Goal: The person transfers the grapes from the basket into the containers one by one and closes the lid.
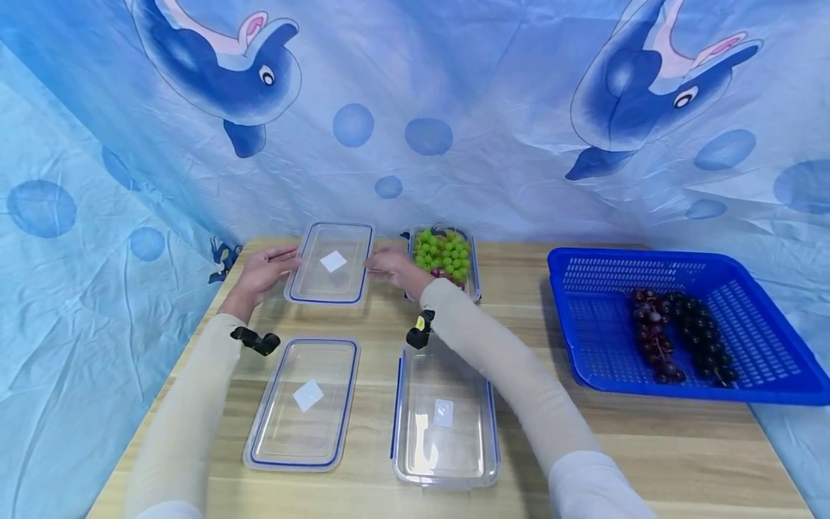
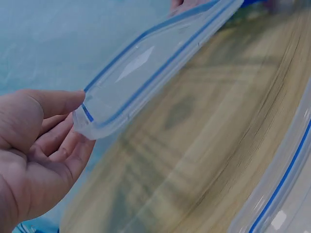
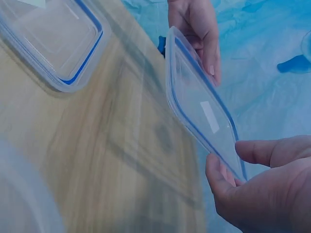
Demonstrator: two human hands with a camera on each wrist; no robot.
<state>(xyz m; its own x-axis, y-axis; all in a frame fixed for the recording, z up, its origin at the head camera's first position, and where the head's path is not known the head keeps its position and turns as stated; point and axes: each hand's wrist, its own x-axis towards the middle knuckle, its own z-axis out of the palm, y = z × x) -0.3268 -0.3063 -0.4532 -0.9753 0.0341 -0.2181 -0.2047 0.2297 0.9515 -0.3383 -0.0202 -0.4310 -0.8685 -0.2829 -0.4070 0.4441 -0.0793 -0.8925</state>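
Note:
A clear plastic lid [image 1: 324, 285] with a blue seal and a white square label hangs tilted above the back left of the table, its shadow falling on the wood. My left hand [image 1: 259, 275] pinches its left edge, thumb on top and fingers beneath, as the left wrist view shows. On the opposite edge, my right hand [image 3: 272, 179] pinches the lid between thumb and fingers. Just right of that hand stands a clear container [image 1: 477, 277] holding green grapes [image 1: 442, 252] and some dark red ones [image 1: 438, 274], partly covered by the right wrist.
Nearer on the table [image 1: 376, 432] lie a second lid [image 1: 285, 440] at left and a clear container [image 1: 447, 454] beside it, partly under my right forearm. A blue basket [image 1: 564, 317] at right holds red grapes [image 1: 650, 335] and black grapes [image 1: 703, 335]. A blue dolphin-print curtain [image 1: 506, 187] hangs behind.

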